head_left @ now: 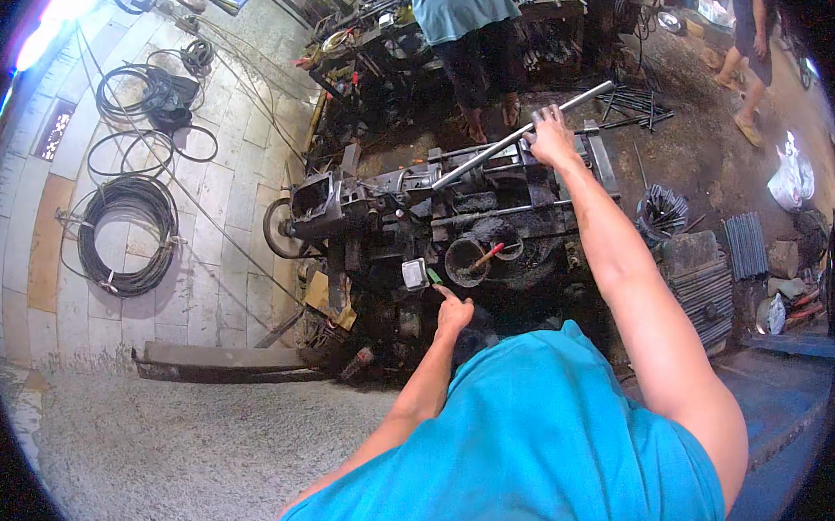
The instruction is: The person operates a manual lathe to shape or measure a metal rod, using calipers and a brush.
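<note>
A long bare steel rod (521, 140) slants from the middle of a dark, greasy machine (383, 203) up to the far right. My right hand (550, 139) is closed around its upper part, with the arm stretched far out. Closer to my body, my left hand (454, 312) has its index finger extended and the others partly curled. That fingertip is at a small green piece (434, 276), beside a pale box-shaped fitting (415, 274) on the machine; whether they touch is hard to tell. No object shows in the left hand.
A round tub (466, 263) with a red-handled tool (488, 255) stands right of my left hand. Coiled black cable (128, 236) hangs on the left wall. Another person (460, 30) stands beyond the machine; another (750, 61) is far right. Bundled rods (703, 296) lie at right.
</note>
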Motion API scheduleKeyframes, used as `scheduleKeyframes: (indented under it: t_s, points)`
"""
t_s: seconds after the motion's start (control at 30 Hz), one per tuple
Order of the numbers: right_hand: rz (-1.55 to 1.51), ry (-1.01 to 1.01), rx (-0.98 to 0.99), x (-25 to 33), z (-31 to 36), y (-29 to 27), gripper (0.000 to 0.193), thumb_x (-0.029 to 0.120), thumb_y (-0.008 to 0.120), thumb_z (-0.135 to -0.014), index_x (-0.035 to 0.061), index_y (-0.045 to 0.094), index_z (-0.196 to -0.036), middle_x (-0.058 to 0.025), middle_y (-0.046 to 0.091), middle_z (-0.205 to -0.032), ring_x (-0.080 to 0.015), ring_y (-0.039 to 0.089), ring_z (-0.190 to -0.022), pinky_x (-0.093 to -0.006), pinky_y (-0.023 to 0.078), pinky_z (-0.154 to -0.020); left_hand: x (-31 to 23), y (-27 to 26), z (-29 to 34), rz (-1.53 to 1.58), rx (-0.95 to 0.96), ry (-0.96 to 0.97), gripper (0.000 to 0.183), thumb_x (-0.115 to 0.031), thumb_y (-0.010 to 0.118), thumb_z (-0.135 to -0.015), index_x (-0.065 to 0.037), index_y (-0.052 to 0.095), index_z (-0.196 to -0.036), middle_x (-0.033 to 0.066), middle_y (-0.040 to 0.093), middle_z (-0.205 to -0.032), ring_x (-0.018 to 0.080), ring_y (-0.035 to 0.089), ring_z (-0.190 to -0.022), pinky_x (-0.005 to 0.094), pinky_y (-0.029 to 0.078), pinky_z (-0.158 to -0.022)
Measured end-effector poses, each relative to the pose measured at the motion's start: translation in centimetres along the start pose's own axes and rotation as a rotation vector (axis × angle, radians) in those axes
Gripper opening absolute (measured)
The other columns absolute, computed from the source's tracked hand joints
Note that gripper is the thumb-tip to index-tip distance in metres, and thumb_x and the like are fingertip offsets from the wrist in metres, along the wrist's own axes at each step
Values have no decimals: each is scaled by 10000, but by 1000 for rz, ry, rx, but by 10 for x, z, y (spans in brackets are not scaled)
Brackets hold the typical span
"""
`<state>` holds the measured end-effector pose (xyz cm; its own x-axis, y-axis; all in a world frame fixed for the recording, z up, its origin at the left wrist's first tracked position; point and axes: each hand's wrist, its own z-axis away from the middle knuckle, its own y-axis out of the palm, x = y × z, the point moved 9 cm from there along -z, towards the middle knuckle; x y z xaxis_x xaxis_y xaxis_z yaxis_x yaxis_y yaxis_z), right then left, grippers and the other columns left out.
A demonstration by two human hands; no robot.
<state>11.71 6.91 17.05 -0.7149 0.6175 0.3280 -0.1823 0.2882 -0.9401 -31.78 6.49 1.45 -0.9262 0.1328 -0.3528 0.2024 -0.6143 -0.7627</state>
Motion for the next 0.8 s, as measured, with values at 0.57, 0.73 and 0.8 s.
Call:
scheduleKeyframes:
  t_s: [0.57,0.73,0.8]
  points:
    - [-65,-33,-55,7,4,-3,578,373,607,-879,71,461,-1351,-142,380,-1456,-338,223,-1412,-514,317,-1085,5,11,-16,-139,-45,25,1011,-310,571,-849,212,-129,-1358,327,618,-1066,415,623,-999,426,498,-885]
    - [-94,-19,-73,13,11,-14,566,342,612,-878,19,482,-1324,-170,399,-1437,-359,237,-1401,-455,283,-1123,1,15,-26,-95,-61,7,1022,-319,569,-851,222,-141,-1348,320,621,-1072,404,625,-1010,415,496,-893]
    - [-103,-19,-61,16,13,-16,569,350,611,-879,26,481,-1329,-169,401,-1436,-360,242,-1397,-461,284,-1122,1,14,-27,-71,-62,-7,1027,-323,568,-852,222,-149,-1346,318,622,-1074,401,626,-1013,411,494,-897]
